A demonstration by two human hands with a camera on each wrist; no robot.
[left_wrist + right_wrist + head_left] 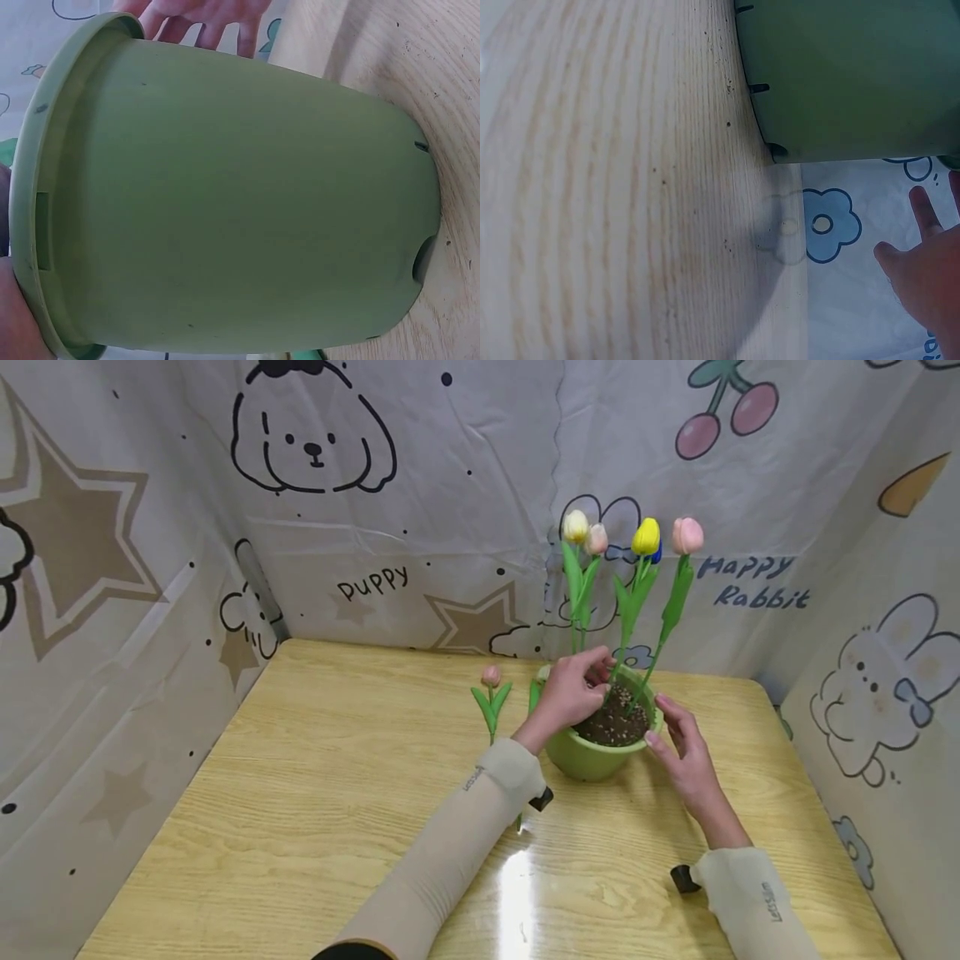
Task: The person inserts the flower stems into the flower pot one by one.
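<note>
A green flower pot (588, 760) filled with dark soil (615, 718) stands upright on the table. My left hand (564, 693) reaches over its left rim, with thumb and fingers pinching the stem of the yellow tulip (646, 537) low down near the soil. At the right side of the pot, my right hand (688, 764) holds its thumb and fingers spread by the rim. A white tulip (575, 527), pale pink tulip (597, 539), blue flower (657, 554) and larger pink tulip (687, 536) also rise from the pot. The pot wall (240, 195) fills most of the left wrist view.
Left of the pot, a pink tulip (491, 676) lies on the wooden table (337, 760), partly covered by my left forearm. A whitish tulip (543, 673) lies close behind my left hand. Printed curtains (465, 460) surround the table. Dark crumbs (664, 181) dot the tabletop near the pot.
</note>
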